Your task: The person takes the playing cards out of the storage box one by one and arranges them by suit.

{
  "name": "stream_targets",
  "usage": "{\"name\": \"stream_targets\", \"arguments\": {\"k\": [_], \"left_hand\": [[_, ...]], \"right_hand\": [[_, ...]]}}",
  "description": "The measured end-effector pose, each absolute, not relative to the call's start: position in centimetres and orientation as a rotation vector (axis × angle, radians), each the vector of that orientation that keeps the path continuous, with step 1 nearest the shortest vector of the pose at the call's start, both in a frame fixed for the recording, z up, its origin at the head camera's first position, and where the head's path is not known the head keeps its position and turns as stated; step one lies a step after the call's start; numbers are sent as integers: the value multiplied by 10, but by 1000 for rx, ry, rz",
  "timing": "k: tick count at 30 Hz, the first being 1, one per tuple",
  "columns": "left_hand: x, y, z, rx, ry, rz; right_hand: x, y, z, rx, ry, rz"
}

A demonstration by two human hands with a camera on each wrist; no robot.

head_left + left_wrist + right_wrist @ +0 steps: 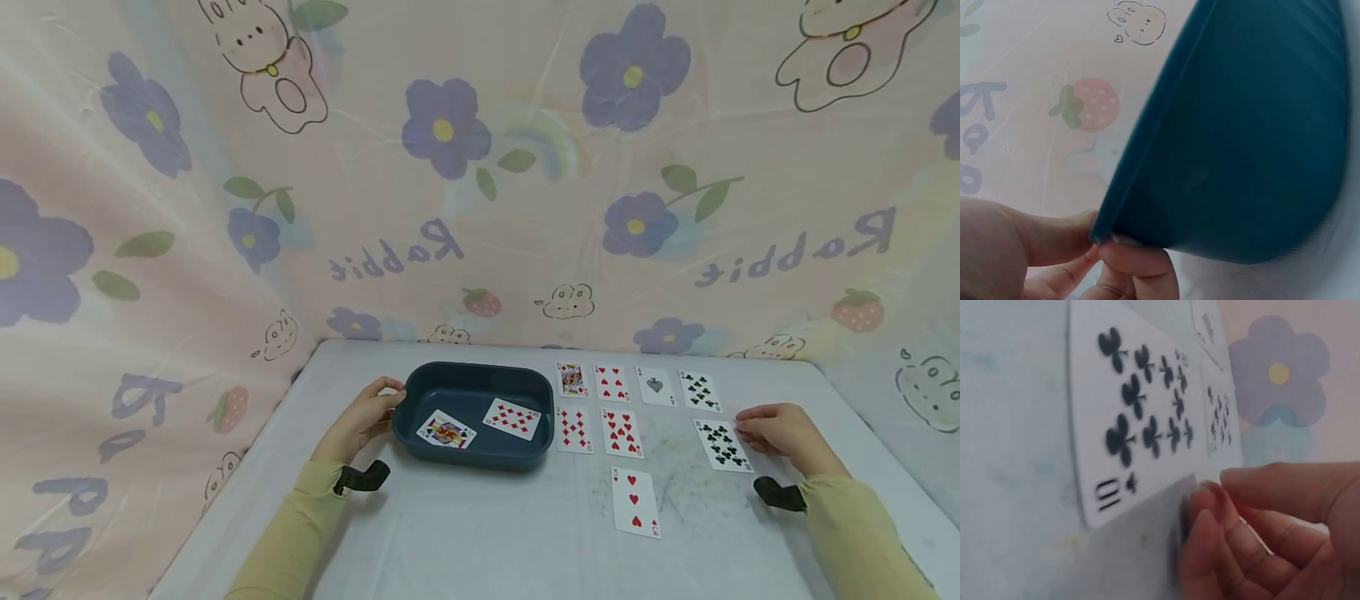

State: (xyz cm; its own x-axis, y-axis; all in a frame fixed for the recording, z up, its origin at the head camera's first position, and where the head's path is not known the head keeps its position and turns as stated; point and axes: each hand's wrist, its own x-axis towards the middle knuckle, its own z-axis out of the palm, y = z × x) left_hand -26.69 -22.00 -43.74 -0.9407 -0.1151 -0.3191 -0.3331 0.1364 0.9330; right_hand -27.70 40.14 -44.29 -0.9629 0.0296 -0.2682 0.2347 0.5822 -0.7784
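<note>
A dark blue tray (474, 385) stands on the white table (480, 533) and holds a face card (446, 431) and a ten of diamonds (512, 418). My left hand (366, 414) pinches the tray's left rim. In the left wrist view the tray (1241, 137) fills the frame, and my left hand (1100, 244) has its thumb and fingers on either side of the rim. My right hand (776, 429) sits at the right edge of the ten of clubs (722, 443). In the right wrist view, curled fingertips (1204, 503) nip the corner of the ten of clubs (1135, 419), which casts a thin shadow there.
Two rows of face-up cards lie right of the tray: a king (572, 379), an ace of spades (656, 387), a clubs card (699, 391), a ten of diamonds (574, 430) and a hearts card (622, 432). A three of hearts (635, 502) lies nearer. Flowered cloth walls surround the table.
</note>
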Motion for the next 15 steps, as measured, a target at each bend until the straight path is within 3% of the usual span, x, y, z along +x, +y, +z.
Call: {"name": "stream_targets", "arguments": {"k": [7,15], "left_hand": [[-266,-220,-435,-450,2222,1915],[-265,-221,-438,-401,2223,1928]], "right_hand": [[-287,379,-425,69,2620,-1345],[-302,311,-391,-310,2529,-1466]]}}
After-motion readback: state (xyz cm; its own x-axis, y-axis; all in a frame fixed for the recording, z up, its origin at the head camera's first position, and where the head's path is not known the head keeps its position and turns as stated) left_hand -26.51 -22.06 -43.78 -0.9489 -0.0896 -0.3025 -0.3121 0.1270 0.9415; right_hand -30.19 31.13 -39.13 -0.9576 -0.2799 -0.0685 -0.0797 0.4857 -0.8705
